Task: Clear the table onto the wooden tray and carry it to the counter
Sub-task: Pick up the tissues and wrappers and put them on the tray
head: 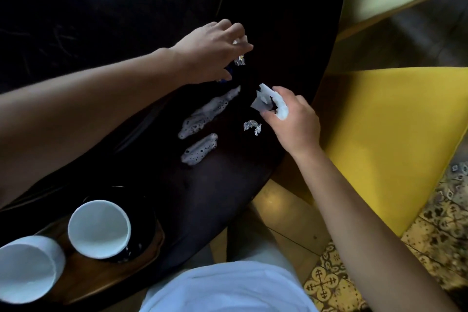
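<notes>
- The fingers (279,99) of the right hand (295,121) are curled round a crumpled white paper napkin (268,100), pinching it just above the dark table (228,185).
- The left hand (210,50) reaches further across the table, its fingers bent round small scraps: a bit of white paper (240,40) shows between finger and thumb, and a crinkled foil wrapper (239,61) sits at its fingertips; something blue under the palm is too dark to tell.
- A second piece of crumpled foil (252,128) lies on the table just beside the right hand, not touched.
- Two streaks of white foam (207,114) lie on the table surface between the two arms.
- The wooden tray (101,278) rests at the near left edge of the table, carrying a white cup (100,229) on a dark saucer (144,210) and a second white cup (25,268) at the frame's corner.
- A yellow seat (395,139) stands to the right, over patterned floor tiles (326,284).
</notes>
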`<state>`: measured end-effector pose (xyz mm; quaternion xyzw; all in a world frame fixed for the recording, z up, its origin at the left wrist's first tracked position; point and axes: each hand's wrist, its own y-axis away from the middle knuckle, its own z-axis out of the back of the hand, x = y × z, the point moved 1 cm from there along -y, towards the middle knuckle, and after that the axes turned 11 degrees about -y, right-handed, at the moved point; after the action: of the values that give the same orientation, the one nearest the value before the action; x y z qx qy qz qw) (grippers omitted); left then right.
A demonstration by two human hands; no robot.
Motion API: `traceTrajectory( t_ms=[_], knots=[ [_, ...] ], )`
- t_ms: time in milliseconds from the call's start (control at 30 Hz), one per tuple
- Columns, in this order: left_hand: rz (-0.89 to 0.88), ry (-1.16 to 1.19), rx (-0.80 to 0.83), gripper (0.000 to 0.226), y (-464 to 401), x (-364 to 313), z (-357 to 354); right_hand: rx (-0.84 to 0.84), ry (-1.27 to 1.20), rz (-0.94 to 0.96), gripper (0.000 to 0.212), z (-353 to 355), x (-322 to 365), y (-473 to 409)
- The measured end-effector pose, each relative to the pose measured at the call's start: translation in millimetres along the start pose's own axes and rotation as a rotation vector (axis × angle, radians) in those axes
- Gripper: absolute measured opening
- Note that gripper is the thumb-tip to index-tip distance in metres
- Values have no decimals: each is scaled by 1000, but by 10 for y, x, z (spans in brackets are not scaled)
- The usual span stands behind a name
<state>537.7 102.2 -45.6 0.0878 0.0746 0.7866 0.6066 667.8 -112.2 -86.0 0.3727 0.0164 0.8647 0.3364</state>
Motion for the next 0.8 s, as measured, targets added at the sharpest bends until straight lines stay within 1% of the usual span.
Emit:
traceTrajectory(
  t_ms=[67, 200, 300, 367, 467, 533, 600, 700, 800],
  knots=[
    [-34, -26, -2, 82, -48, -14, -26, 10, 59, 0, 52, -29, 8, -40],
    [-45, -21, 37, 74, -80, 21, -35, -20, 87, 30, 34, -40, 12, -103],
    [-62, -31, 49, 56, -66, 10, -19, -10, 95, 60, 22, -34, 5, -152],
    [-66, -5, 43, 43, -46, -6, -15, 9, 79, 44, 20, -28, -10, -173],
    [-93, 28, -22, 22, -17, 9, -37, 6, -68, -14, 17, 20, -46, -168],
    [-111, 36, -65, 13, 3, 32, -61, 3, -158, -17, 16, 91, -46, -112],
    [-129, 42, -95, 11, 16, 39, -77, 11, -204, 1, 17, 155, -24, -16],
    [-139, 58, -135, 14, 34, 40, -74, 23, -242, -4, 11, 181, 13, 148],
    [-97, 97, -152, 9, 95, 43, -16, 40, -277, -12, 8, 149, 45, 255]
  ],
)
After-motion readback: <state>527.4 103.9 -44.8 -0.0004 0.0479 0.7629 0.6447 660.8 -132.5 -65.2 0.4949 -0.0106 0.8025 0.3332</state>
